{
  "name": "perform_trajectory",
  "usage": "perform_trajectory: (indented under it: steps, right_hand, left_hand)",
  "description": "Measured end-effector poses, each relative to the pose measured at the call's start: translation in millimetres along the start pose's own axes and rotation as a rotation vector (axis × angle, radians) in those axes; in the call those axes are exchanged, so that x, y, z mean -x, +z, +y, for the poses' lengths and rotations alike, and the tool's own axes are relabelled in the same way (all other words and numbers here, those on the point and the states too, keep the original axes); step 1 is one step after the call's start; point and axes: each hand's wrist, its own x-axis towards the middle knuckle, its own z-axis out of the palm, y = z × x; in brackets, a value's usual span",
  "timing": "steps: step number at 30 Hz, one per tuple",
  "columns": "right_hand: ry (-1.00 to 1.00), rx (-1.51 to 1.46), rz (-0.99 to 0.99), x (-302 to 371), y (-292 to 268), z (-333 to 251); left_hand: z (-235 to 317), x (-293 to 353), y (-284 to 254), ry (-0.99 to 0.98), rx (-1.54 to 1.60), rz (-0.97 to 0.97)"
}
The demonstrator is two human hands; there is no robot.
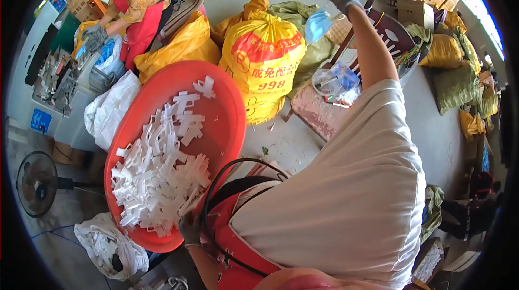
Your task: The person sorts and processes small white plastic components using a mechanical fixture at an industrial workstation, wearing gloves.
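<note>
A large red plastic tub (216,90) stands at my left, with a heap of small white plastic pieces (157,171) in it. My left hand (190,229), in a dark glove, is closed over the tub's near rim; its fingers are partly hidden. Far out to the right, my right hand (346,2) in a grey glove is raised beside a wooden chair (370,4). Its fingers look curled, and whatever they may hold is hidden. Just left of it hangs a blue face mask (318,26); I cannot tell what holds it up.
A full yellow sack (265,57) stands beyond the tub, with a clear plastic container (327,82) on the worn chair seat (311,106). A co-worker (138,9) handles parts at a machine, far left. A fan (37,184) and white bag (111,247) flank the tub.
</note>
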Motion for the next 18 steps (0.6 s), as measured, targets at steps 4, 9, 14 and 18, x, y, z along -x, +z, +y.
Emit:
perform_trajectory:
  steps: [4, 9, 14, 18]
  right_hand:
    - [0.177, 0.004, 0.182, -41, -5, 77]
    - [0.421, -0.052, 0.294, -79, 1, 166]
    - [0.368, -0.086, 0.329, -115, 29, 245]
    - [0.426, -0.149, 0.415, -103, 35, 175]
  left_hand:
    - [-18, -2, -2, -0.042, -0.011, -0.047]
    - [-17, -4, -10, -0.33, 0.103, -0.119]
    - [-17, -9, -7, -0.364, -0.076, -0.029]
    - [9, 13, -27, -0.382, -0.158, 0.019]
